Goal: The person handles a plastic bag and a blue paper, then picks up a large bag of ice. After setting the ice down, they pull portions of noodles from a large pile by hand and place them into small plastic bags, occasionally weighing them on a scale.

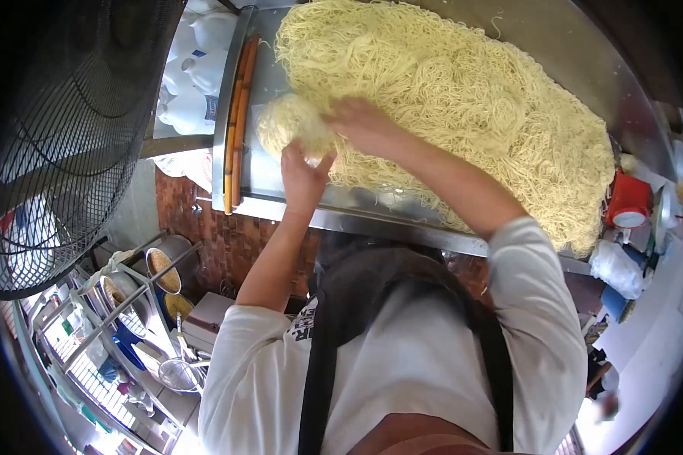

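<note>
A large heap of pale yellow noodles [448, 91] covers most of the metal tray table [262, 171]. At its left end lies a smaller round bundle of noodles [290, 121], partly blurred, with what looks like clear plastic around it. My left hand [303, 173] is at the bundle's lower edge, thumb and fingers apart and touching it. My right hand [360, 125] is at the bundle's right side, over the edge of the big heap; its fingers are smeared by motion, and what they hold cannot be made out.
Two bamboo sticks [239, 125] lie along the tray's left rim. White plastic jugs [190, 98] stand beyond it. A black wire fan guard [61, 152] is at the left, above a rack with containers [163, 271]. A red container [628, 199] is at the right.
</note>
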Demonstrator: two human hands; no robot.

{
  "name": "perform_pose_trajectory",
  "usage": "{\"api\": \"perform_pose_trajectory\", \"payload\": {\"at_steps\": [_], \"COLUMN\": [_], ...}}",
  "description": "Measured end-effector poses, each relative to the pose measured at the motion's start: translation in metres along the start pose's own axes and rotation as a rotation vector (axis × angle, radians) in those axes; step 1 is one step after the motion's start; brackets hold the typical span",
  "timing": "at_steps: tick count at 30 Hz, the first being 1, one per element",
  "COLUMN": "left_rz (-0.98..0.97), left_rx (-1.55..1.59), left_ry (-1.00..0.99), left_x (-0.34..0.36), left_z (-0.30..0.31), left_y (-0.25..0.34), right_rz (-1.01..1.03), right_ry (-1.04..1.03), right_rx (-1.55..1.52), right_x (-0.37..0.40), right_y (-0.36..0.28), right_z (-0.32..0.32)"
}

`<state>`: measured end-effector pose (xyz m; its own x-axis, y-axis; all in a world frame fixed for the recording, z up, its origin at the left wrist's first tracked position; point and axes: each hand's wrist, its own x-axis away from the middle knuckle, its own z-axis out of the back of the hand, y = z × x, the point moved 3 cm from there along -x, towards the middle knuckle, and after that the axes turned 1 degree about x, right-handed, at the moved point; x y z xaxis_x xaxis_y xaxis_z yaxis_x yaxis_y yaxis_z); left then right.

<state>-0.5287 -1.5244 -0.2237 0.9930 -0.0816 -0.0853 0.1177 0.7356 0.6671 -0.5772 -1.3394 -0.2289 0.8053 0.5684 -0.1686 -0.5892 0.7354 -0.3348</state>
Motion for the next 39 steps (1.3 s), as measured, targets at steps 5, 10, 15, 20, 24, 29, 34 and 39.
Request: {"api": "perform_pose_trajectory", "payload": {"at_steps": [5,10,15,20,24,29,34,39], "left_rz": [-0.113,-0.071,-0.027,0.033,0.166,0.227,0.167,-0.483], "left_rx": [-0.060,-0.204,-0.027,0.078,0.589,0.725,1.021,0.003], "left_ry": [0.148,0.066,0.036,-0.035,-0.277,-0.479,-0.382,-0.331], "left_x": [-0.037,-0.047,-0.058,-0.079,-0.068,-0.006,-0.015,-0.054], "left_z": [-0.003,0.024,0.013,0.002,0.036,0.045,0.034,0.074], "left_y": [0.006,-0.012,-0.008,-0.002,0.040,0.087,0.067,0.060], "right_rz": [-0.265,-0.434,-0.307,-0.227,-0.476,-0.653,-0.405,-0.283], "right_ry": [-0.270,0.143,-0.135,-0.317,-0.407,-0.047,-0.389,-0.199], "right_rx": [-0.393,-0.944,-0.199,-0.432,-0.953,-1.690,-1.083,-0.572], "right_x": [-0.047,0.012,0.009,-0.008,-0.010,-0.033,-0.035,0.029], "right_y": [-0.002,0.003,-0.023,0.000,-0.002,-0.025,-0.049,-0.025], "right_z": [-0.032,-0.057,-0.050,-0.050,0.013,-0.020,-0.043,0.023]}}
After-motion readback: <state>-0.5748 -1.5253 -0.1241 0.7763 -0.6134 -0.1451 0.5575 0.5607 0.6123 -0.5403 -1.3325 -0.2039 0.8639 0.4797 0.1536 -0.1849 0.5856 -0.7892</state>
